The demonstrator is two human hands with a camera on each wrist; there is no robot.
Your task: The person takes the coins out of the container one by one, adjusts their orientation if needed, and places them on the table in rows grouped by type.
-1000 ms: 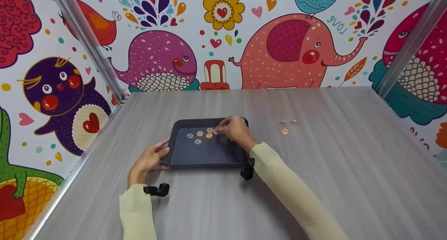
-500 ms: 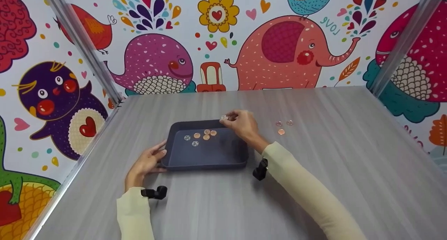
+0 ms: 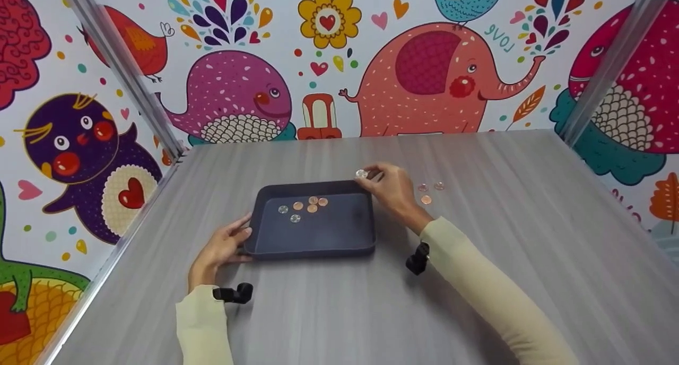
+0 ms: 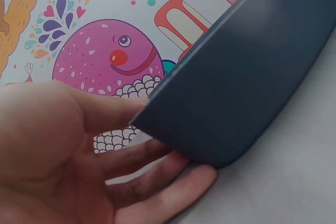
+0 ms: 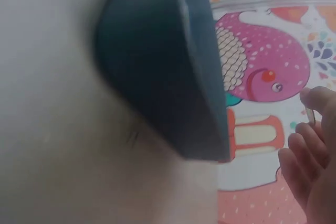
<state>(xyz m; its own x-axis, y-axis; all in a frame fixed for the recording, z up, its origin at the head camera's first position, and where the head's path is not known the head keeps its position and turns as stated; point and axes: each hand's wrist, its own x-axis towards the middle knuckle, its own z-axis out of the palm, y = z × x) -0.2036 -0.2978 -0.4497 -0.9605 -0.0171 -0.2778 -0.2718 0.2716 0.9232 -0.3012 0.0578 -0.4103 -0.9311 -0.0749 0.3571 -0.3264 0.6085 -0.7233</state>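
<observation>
A dark grey rectangular tray (image 3: pixel 313 232) stands on the table. Its left edge is held by my left hand (image 3: pixel 225 245); in the left wrist view the thumb meets the rim and the fingers (image 4: pixel 173 190) reach beneath the corner. Several copper-coloured coins (image 3: pixel 312 208) and two silvery coins (image 3: pixel 295 218) lie in the tray's upper left part. Above the tray's far right corner, my right hand (image 3: pixel 395 190) pinches a silvery coin (image 3: pixel 361 174) between thumb and fingertips. The right wrist view shows that coin (image 5: pixel 310 115) edge-on.
Right of the tray, two shiny pinkish coins (image 3: pixel 439 185) and a copper coin (image 3: pixel 426 199) lie on the grey table (image 3: pixel 493 211). A wall (image 3: pixel 329 78) with cartoon animals stands behind, and metal posts (image 3: pixel 610 62) rise at the corners.
My right hand has lifted a silvery coin out of the tray and moved right, to above the far right corner. The left hand stays at the tray's left edge.
</observation>
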